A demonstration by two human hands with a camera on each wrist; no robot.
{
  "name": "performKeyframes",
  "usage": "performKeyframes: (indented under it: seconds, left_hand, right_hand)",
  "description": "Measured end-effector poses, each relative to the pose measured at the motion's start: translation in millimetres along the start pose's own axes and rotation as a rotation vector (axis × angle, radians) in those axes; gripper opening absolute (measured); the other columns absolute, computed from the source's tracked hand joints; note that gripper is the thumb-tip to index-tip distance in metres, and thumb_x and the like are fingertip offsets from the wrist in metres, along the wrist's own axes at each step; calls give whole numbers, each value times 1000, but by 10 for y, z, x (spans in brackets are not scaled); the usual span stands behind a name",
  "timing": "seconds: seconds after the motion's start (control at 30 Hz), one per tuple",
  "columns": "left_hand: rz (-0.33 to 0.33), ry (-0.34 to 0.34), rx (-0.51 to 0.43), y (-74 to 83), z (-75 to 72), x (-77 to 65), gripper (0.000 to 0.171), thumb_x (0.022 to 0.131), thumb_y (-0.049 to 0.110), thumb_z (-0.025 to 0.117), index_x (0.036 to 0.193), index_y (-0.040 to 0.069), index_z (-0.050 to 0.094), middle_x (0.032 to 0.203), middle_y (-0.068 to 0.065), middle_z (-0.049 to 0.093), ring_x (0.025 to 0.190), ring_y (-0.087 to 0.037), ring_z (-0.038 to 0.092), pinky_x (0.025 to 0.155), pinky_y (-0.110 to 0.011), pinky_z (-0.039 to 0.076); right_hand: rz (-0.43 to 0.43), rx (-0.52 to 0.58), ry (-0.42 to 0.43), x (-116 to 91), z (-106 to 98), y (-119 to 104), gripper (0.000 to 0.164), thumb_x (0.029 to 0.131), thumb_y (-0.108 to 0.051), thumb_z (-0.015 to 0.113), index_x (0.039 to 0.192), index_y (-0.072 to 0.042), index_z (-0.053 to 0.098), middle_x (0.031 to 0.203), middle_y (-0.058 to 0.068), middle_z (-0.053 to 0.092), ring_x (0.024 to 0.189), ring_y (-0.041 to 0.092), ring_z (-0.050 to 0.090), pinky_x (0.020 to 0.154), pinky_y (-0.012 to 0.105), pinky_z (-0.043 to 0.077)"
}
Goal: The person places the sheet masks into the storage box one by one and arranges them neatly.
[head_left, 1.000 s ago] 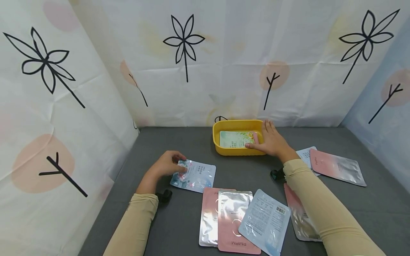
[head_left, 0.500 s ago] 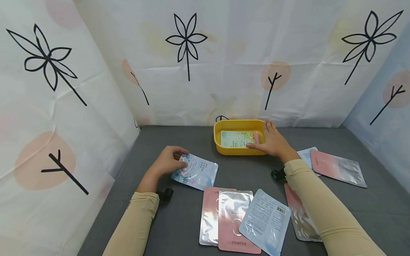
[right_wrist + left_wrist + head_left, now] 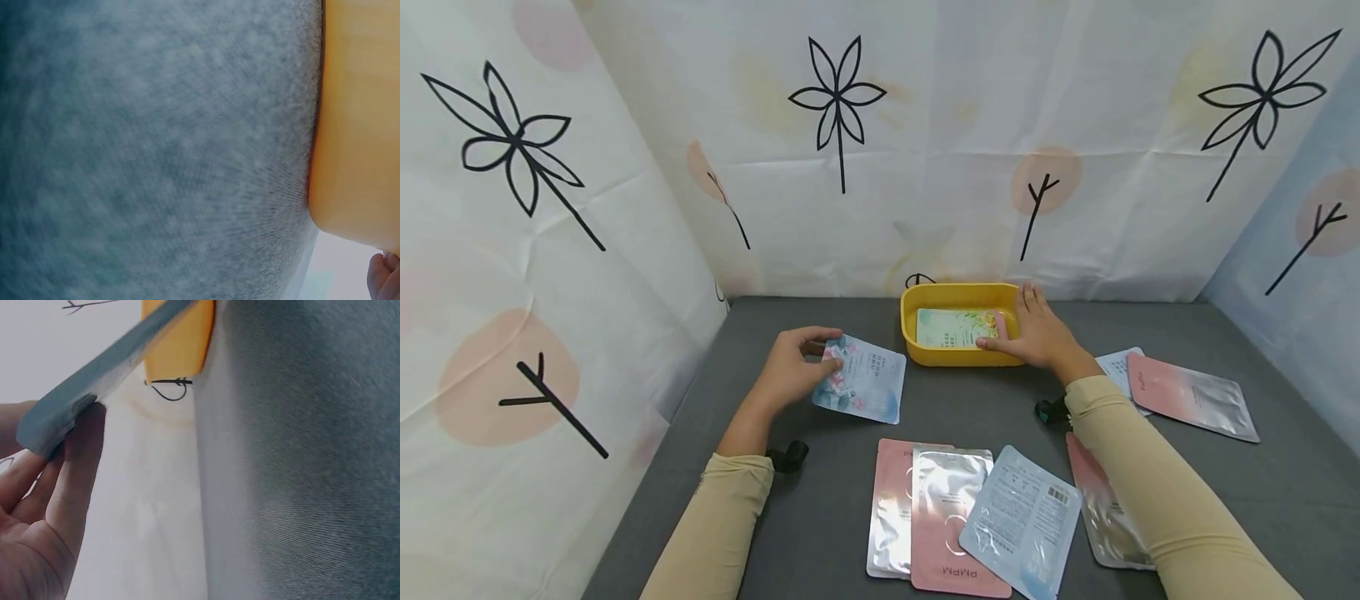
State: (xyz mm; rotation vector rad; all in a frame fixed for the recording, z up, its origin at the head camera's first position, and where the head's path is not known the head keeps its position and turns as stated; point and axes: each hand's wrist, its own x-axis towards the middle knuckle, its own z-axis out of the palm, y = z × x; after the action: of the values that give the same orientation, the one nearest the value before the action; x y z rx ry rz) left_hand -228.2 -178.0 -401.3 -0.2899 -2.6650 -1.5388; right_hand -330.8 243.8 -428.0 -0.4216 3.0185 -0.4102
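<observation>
My left hand pinches a light blue sheet mask packet with pink flowers by its left edge, thumb on top. In the left wrist view the packet is seen nearly edge-on, tilted and raised off the table, with fingers beneath it. My right hand rests on the right end of a yellow plastic basket, fingers straight along the end and thumb over the front rim. A green floral packet lies inside the basket, with a pink edge showing beside it. The right wrist view shows the basket's side close up.
Near the front lie overlapping packets: a pink one, a silver-pink one and a pale blue one. Another pink packet is partly under the right forearm. At right, a pink-silver packet overlaps a pale blue one.
My left hand has lifted the blue floral packet from the table and moved it away from me, toward the basket's level. The right hand and basket have stayed in place.
</observation>
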Motion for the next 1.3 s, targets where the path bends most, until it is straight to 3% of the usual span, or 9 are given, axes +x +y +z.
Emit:
performKeyframes:
  seconds: [0.37, 0.67, 0.93, 1.13, 1.3]
  left_hand:
    - [102, 187, -122, 125, -40, -22, 42, 95, 1, 77, 136, 10, 72, 132, -13, 70, 118, -32, 70, 75, -20, 56]
    - [170, 244, -203, 301, 6, 45, 41, 96, 3, 76, 136, 9, 72, 135, -12, 69, 115, -30, 69, 73, -17, 58]
    - [234, 327, -329, 491, 78, 150, 41, 96, 2, 77, 136, 5, 71, 138, -12, 68, 114, -28, 66, 77, -15, 58]
    - [226, 331, -405, 554, 178, 287, 41, 94, -1, 77, 134, 3, 72, 134, -14, 68, 110, -30, 66, 74, -16, 58]
    - [173, 339, -471, 501, 267, 398, 42, 94, -2, 77, 136, 3, 71, 132, -17, 66, 107, -27, 64, 73, -16, 58]
  right_hand:
    - [-2, 11, -2, -11, 12, 9, 132, 91, -85, 51, 165, 9, -3, 176, 28, -8, 164, 47, -6, 133, 63, 8]
    - [-2, 21, -3, -44, 45, 18, 132, 91, -85, 52, 165, 9, -4, 176, 28, -9, 164, 47, -6, 132, 64, 9]
    - [1, 14, 6, -39, 51, 14, 132, 90, -85, 52, 165, 9, -3, 176, 28, -8, 164, 48, -5, 132, 64, 10]
    - [3, 9, 12, -31, 15, 6, 132, 90, -84, 52, 165, 9, -3, 176, 29, -6, 164, 48, -5, 132, 64, 10]
    - [2, 18, 19, -38, 0, 1, 132, 90, -84, 54, 165, 9, -1, 176, 29, -5, 164, 47, -4, 132, 63, 10]
